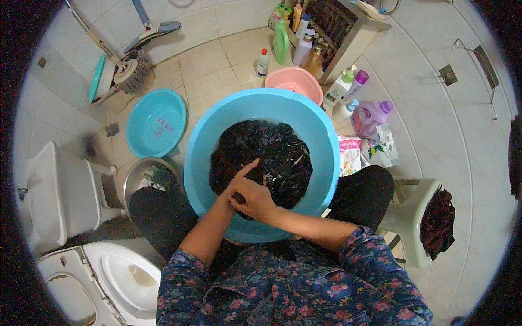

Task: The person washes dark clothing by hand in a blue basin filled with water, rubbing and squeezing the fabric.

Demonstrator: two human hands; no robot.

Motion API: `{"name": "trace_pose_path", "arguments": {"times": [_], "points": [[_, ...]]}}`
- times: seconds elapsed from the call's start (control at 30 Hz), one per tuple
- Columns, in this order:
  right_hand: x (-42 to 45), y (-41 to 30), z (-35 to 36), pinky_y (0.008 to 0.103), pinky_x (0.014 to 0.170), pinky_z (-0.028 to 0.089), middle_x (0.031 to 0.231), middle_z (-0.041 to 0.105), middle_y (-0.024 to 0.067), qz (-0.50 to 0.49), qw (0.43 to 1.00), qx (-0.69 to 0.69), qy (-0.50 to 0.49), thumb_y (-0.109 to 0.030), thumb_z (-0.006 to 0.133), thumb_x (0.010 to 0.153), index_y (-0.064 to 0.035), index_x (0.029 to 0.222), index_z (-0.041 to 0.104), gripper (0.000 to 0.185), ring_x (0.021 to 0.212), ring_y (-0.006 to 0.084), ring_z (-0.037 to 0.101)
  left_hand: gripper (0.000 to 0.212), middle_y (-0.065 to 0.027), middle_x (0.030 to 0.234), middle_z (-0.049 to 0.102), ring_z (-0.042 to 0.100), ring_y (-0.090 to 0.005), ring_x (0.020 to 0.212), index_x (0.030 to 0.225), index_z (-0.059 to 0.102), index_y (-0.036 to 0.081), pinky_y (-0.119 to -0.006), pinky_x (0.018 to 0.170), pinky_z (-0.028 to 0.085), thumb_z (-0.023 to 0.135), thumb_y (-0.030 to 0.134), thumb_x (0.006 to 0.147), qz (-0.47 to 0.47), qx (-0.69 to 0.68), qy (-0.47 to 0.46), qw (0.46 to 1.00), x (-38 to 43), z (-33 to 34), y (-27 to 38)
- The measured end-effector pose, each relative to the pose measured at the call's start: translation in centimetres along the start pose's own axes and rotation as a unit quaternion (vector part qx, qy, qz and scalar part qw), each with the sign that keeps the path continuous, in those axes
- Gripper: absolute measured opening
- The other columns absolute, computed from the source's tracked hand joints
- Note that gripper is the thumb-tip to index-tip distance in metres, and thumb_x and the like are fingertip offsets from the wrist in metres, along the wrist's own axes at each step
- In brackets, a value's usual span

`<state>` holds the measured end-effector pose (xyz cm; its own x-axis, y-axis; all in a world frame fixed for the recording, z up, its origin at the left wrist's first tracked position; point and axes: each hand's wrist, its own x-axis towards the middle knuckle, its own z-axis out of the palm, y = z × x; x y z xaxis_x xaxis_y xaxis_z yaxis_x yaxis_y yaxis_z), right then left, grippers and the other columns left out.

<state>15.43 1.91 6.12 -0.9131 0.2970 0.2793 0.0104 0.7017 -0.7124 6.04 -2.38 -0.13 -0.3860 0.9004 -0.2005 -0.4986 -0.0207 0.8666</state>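
A big blue plastic basin [195,163] stands between my knees, holding a mass of soaked dark cloth [281,150] that glistens with water. My left hand [240,181] is over the near left part of the cloth, its index finger stretched out. Against it, from the right, lies my right hand [259,200] with bent fingers. The two hands touch and overlap. Some dark fabric shows just below them, but whether either hand grips it is hidden.
Left are a smaller teal basin [157,122], a metal bowl [132,179] and a toilet [130,281]. A pink basin [295,79] sits behind. Detergent bottles, including a purple jug [371,116], stand right, near a plastic stool [420,216] with dark cloth [438,224] on it.
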Motion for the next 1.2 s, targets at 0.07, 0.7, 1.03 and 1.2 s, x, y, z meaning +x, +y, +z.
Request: {"name": "trace_pose_path", "arguments": {"times": [0.07,0.7,1.03,1.2], "points": [[0.1,0.9,0.2,0.0369,0.069,0.047,0.089,0.054,0.0113,-0.019,0.998,-0.061,-0.029,-0.025,0.058,0.072,-0.0102,0.091,0.052,0.025,0.082,0.0278,0.055,0.038,-0.0100,0.093,0.057,0.055,-0.0199,0.079,0.107,0.049,0.003,-0.031,0.073,0.047,0.051,0.031,0.081,-0.072,-0.086,0.044,0.993,0.3,0.2,-1.0],[0.6,11.4,-0.7,0.0413,0.071,0.043,0.097,0.043,0.0196,0.282,0.944,-0.158,0.066,-0.020,0.057,0.075,-0.0036,0.105,0.047,0.036,0.088,0.0373,0.045,0.062,-0.0166,0.111,0.040,0.047,-0.0282,0.091,0.115,0.030,0.003,-0.039,0.057,0.049,0.059,0.035,0.071,-0.174,0.048,0.259,0.949,0.2,0.4,-2.0],[-1.3,12.0,-0.3,0.0345,0.077,0.045,0.104,0.049,0.0167,0.223,0.962,-0.116,-0.108,-0.006,0.064,0.064,-0.0030,0.112,0.044,0.052,0.092,0.0303,0.052,0.060,-0.0115,0.108,0.047,0.049,-0.0284,0.093,0.115,0.038,0.005,-0.041,0.065,0.046,0.057,0.043,0.072,-0.279,-0.016,0.304,0.911,1.4,-0.7,-2.2],[1.1,7.9,0.8,0.0322,0.071,0.044,0.087,0.059,0.0148,0.245,0.945,0.209,-0.046,-0.010,0.061,0.069,0.0007,0.096,0.053,0.030,0.079,0.0253,0.058,0.044,-0.0093,0.097,0.054,0.053,-0.0253,0.084,0.102,0.051,0.008,-0.037,0.067,0.046,0.056,0.041,0.073,-0.165,-0.066,0.225,0.958,0.2,-0.4,-1.4]]}}
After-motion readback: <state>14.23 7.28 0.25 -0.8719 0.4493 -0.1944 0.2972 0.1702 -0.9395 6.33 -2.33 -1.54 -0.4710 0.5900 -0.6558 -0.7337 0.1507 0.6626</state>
